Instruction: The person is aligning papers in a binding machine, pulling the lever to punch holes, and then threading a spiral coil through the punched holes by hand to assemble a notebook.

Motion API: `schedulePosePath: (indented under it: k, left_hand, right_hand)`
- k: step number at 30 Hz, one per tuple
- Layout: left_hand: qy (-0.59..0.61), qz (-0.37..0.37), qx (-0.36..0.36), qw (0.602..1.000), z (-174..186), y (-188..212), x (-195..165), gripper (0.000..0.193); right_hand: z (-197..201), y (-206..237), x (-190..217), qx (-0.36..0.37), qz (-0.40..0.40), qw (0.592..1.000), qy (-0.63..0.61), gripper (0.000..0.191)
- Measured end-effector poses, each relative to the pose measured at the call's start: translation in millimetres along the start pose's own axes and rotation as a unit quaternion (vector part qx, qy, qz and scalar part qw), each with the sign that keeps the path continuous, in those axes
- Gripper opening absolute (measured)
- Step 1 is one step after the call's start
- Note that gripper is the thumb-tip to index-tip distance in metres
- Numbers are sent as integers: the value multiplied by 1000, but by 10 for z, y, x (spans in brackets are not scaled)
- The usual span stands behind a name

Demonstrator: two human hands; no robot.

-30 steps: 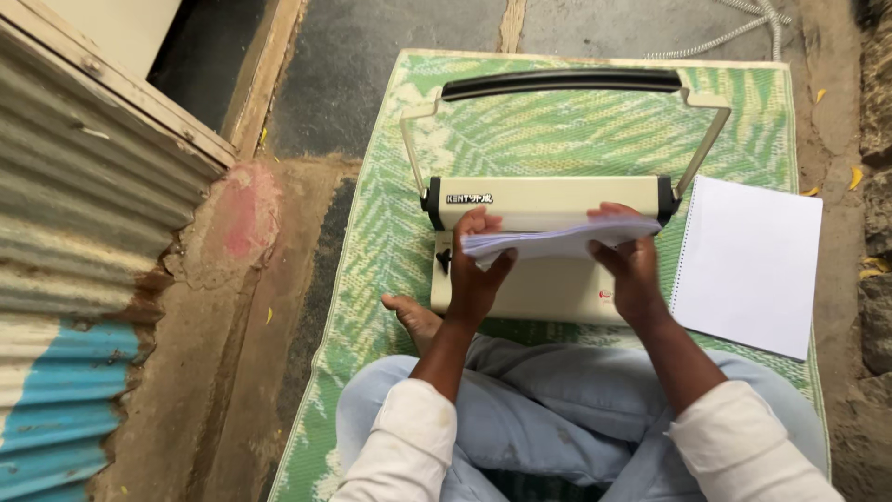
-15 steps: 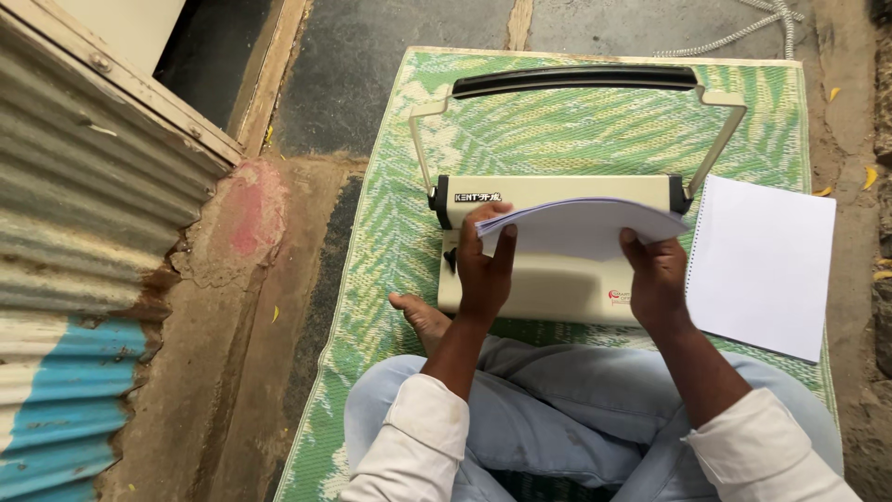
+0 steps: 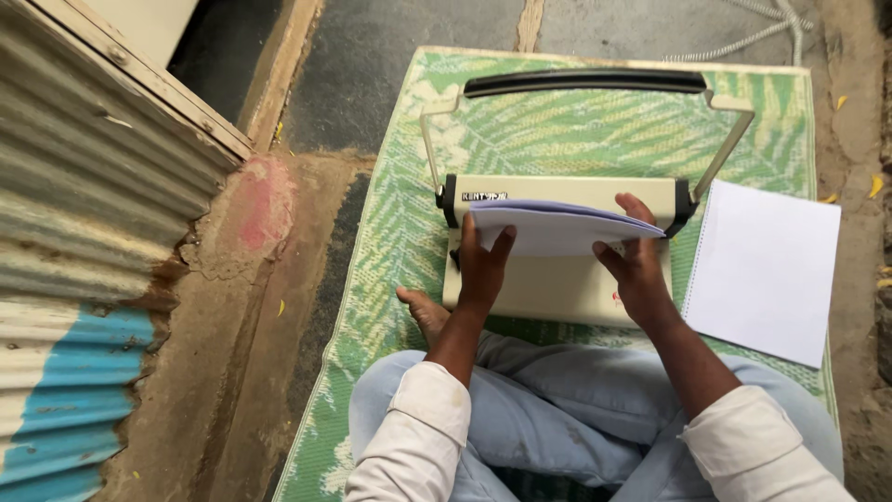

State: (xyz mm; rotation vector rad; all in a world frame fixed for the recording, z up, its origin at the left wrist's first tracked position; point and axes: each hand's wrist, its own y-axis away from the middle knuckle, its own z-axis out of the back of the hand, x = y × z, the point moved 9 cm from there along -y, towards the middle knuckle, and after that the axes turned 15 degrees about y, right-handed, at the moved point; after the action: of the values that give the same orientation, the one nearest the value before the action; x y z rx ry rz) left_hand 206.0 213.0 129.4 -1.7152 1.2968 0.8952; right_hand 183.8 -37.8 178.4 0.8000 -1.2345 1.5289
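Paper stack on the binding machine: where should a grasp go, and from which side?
Grip the paper stack at its two short ends, coming from the near side, likely best. It lies wide across the cream binding machine, far edge toward the punch slot, so only the ends and near edge are free. The left hand and right hand already hold it that way.

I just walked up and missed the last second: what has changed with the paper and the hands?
Both hands, left hand and right hand, tipped the paper stack from nearly flat to leaning toward the binding machine, keeping hold throughout. The machine, the spiral pad and the green mat stayed put.
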Motion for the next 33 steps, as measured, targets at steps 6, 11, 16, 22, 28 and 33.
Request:
schedulePosePath:
  k: [6, 11, 16, 22, 28, 33]
  left_hand:
    - [13, 5, -1, 1000, 30, -47, 86, 52]
    - [-80, -30, 16, 996, -3, -19, -23, 44]
    - [-5, 4, 34, 999, -22, 16, 161, 39]
    - [-59, 42, 24, 997, 52, -37, 106, 30]
    - [-30, 96, 66, 993, -135, -81, -263, 33]
    - [66, 137, 129, 980, -169, 34, -554, 27]
  right_hand:
    - [-68, 63, -270, 32, -77, 996, -11, 36]
    - [50, 93, -425, 0, -95, 995, 36, 27]
    - [59, 78, -435, -5, -46, 997, 65, 23]
    - [-156, 61, -572, 36, -136, 989, 36, 15]
    - [298, -30, -262, -34, -126, 984, -123, 24]
    - [583, 6, -7, -57, -117, 980, -152, 22]
